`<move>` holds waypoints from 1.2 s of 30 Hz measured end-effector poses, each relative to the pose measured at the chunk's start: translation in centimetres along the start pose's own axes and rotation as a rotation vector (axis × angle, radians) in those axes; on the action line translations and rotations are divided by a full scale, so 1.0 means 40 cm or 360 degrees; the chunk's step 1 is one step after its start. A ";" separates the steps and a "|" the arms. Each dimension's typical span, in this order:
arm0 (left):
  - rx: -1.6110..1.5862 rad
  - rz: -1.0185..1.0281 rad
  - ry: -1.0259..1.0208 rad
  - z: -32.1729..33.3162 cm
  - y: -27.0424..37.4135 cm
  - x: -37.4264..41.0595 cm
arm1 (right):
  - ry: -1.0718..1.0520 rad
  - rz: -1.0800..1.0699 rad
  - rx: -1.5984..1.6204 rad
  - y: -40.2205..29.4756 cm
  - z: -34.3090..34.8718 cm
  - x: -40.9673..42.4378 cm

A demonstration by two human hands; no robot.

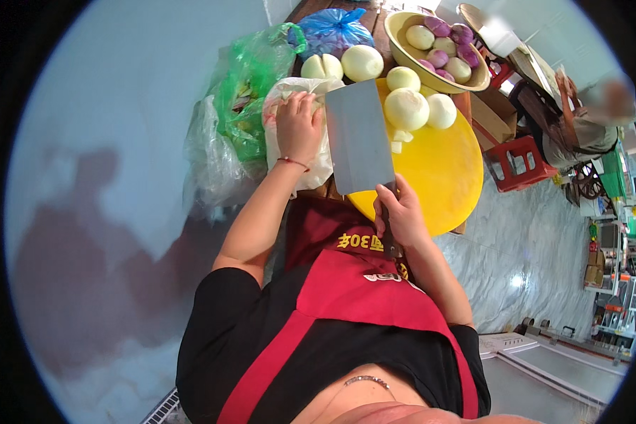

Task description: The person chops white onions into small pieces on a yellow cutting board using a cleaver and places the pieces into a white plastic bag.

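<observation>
My right hand grips the dark handle of a broad cleaver. Its blade points away from me, between a white plastic bag and the yellow round cutting board. Over the mouth of that bag rests my left hand, fingers bent; whatever lies under them is hidden. Peeled onions sit together at the board's far side, beside small white onion pieces. Beyond the bag is a peeled whole onion, next to another with a split down its middle.
A cream basin holds peeled onions and purple onions. Left of the white bag lies a green plastic bag; behind stands a tied blue bag. The wall is close on the left. At right, a person sits near a red stool.
</observation>
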State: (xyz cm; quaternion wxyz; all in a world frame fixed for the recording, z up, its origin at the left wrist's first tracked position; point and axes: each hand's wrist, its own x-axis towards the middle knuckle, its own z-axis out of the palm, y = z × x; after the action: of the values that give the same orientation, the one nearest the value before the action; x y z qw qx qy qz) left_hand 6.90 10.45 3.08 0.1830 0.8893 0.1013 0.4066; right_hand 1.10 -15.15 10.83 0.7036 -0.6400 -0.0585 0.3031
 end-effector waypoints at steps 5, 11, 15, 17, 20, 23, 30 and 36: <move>-0.0308 0.0260 0.0031 -0.049 0.143 0.012 | 0.0367 -0.0223 0.0241 0.044 -0.083 -0.102; -0.0449 0.0573 -0.0629 0.109 0.278 -0.085 | 0.0873 -0.0321 0.0452 0.111 -0.200 -0.165; -0.0167 0.0617 -0.0869 0.214 0.345 -0.075 | 0.1073 -0.0231 0.0512 0.176 -0.280 -0.187; -0.0055 0.0460 -0.1091 0.234 0.375 -0.060 | 0.1045 -0.0239 0.0581 0.211 -0.305 -0.192; 0.0028 0.0482 -0.1066 0.264 0.367 -0.066 | 0.1020 -0.0259 0.0626 0.231 -0.310 -0.186; 0.0037 0.0506 -0.1008 0.273 0.347 -0.076 | 0.0995 -0.0226 0.0652 0.232 -0.305 -0.173; -0.0326 0.0360 -0.0562 0.169 0.312 -0.049 | 0.0993 -0.0222 0.0602 0.238 -0.310 -0.173; 0.0377 0.0228 -0.0925 0.193 0.232 -0.015 | 0.0978 -0.0176 0.0588 0.243 -0.306 -0.167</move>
State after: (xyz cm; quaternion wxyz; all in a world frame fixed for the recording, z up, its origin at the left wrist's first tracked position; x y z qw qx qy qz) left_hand 12.66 -0.09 1.80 0.0703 0.9883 0.0285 0.1326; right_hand -1.97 -29.12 1.64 0.8075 -0.5592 0.1769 0.0634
